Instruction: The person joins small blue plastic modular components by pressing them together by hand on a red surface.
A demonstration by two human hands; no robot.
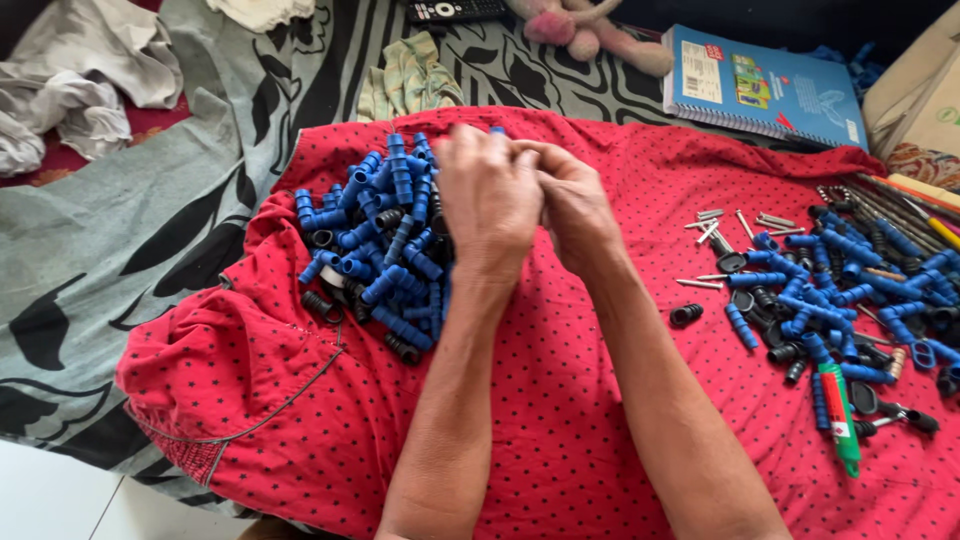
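Note:
Both of my hands meet above a red dotted cloth (560,400). My left hand (487,205) and my right hand (577,205) have their fingers pressed together, backs toward the camera. A small blue piece (497,130) shows at the fingertips; what else they grip is hidden. A heap of blue plastic connectors (375,250) with some black caps lies just left of my left hand. A second spread of blue connectors and black pieces (840,290) lies to the right, with metal pins (725,225) beside it.
A green-handled tool (838,405) lies at the right pile's near edge. Pens or rods (905,205) lie at the far right. A blue spiral notebook (765,85), a pink soft toy (585,30), a remote (455,10) and crumpled cloths (75,85) lie beyond, on a grey patterned sheet (130,250).

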